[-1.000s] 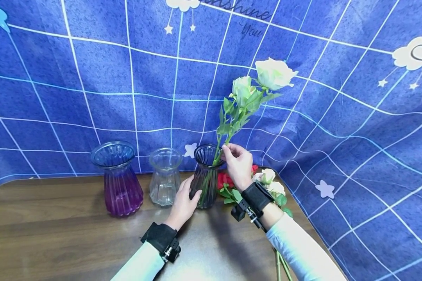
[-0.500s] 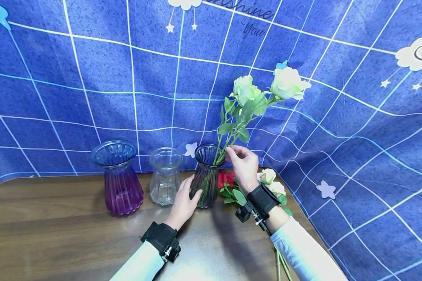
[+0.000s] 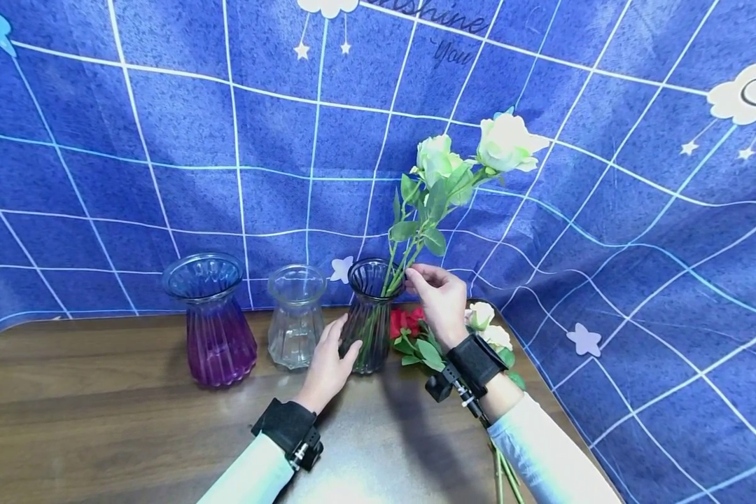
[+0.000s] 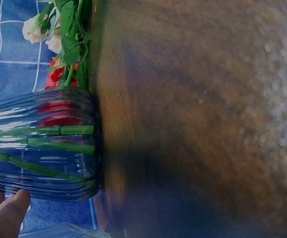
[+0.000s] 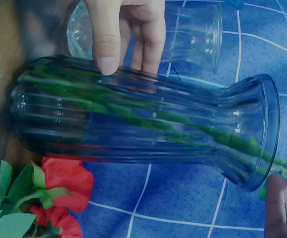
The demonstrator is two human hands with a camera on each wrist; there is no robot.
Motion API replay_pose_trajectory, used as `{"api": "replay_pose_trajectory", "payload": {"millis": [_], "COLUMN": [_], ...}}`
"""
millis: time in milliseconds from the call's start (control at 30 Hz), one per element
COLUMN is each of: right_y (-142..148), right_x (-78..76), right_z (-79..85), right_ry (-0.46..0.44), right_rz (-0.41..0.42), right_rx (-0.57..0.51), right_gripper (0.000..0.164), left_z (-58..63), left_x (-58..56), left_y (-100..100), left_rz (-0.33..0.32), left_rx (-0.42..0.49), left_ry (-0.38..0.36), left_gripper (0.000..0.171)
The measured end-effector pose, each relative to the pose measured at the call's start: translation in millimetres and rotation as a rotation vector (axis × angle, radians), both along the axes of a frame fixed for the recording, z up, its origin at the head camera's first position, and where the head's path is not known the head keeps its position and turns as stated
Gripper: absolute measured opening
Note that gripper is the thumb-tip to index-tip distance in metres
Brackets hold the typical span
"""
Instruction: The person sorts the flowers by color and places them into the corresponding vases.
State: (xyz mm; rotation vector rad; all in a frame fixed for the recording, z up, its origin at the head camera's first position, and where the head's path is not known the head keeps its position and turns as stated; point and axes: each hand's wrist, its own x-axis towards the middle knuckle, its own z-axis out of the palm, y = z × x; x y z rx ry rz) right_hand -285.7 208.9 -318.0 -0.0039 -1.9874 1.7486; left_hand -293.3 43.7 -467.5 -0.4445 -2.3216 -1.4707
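My left hand (image 3: 327, 364) holds the dark ribbed glass vase (image 3: 370, 329) by its left side, thumb in front. The vase stands upright on the table. Green stems (image 4: 59, 145) reach down inside it, their cut ends near the base in the left wrist view. White roses (image 3: 507, 143) with green leaves rise from the mouth and lean right. Beside the rim is my right hand (image 3: 439, 297), fingers loosely bent, thumb tip close to the stems. In the right wrist view its fingers (image 5: 280, 208) show just past the vase's rim, below the stem.
Left of the dark vase stand a clear glass vase (image 3: 296, 322) and a blue-purple vase (image 3: 217, 329). Red roses (image 3: 406, 322) and pale pink roses (image 3: 494, 334) lie at the table's right, their stems towards the front edge. A blue patterned cloth (image 3: 164, 140) hangs behind the table (image 3: 101, 420).
My right hand has let go of the rose stem and moved slightly right and down. The larger white rose has tipped right, then swung a little back. My left hand stays on the vase.
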Motion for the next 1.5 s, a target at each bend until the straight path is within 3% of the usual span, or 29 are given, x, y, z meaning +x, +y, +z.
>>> {"api": "replay_pose_trajectory", "payload": {"millis": [333,700,1000,1167,1200,1300,1400,1433,1500], "right_y": [16,36,57,74,82,91,103,107,132], "right_x": [5.9,12.2,21.2,25.8,22.6,28.2,30.4,32.5,17.9], "right_z": [-8.3,-16.2,-20.2,-22.0,-28.8,-30.0,-35.6,-36.1,-64.3], "right_ry": [-0.030,-0.061,-0.100,-0.058,-0.016,-0.003,-0.028,-0.080,-0.095], "right_rz": [-0.011,-0.060,-0.057,-0.074,-0.044,-0.064,-0.098,-0.140,-0.144], "right_rx": [0.034,0.089,0.003,-0.001,-0.024,-0.022,-0.006,0.025,0.010], "right_gripper": [0.019,0.021,0.029,0.032,0.031,0.033,0.034,0.037,0.036], "left_z": [1.1,9.3,14.2,17.8,18.6,21.7,24.9,26.0,27.8], "left_x": [2.2,12.1,21.0,24.4,25.1,26.4,27.7,28.1,29.0], "left_y": [-1,-13,-31,-39,-41,-47,-54,-56,-60], "left_rz": [0.006,-0.009,0.018,0.054,0.062,0.082,0.104,0.112,0.132], "left_rx": [-0.024,-0.039,-0.007,0.043,0.048,0.062,0.076,0.082,0.092], "left_ry": [0.001,-0.042,0.013,0.074,0.081,0.095,0.091,0.090,0.092], "left_gripper": [0.054,0.051,0.049,0.047,0.046,0.045,0.044,0.043,0.042]}}
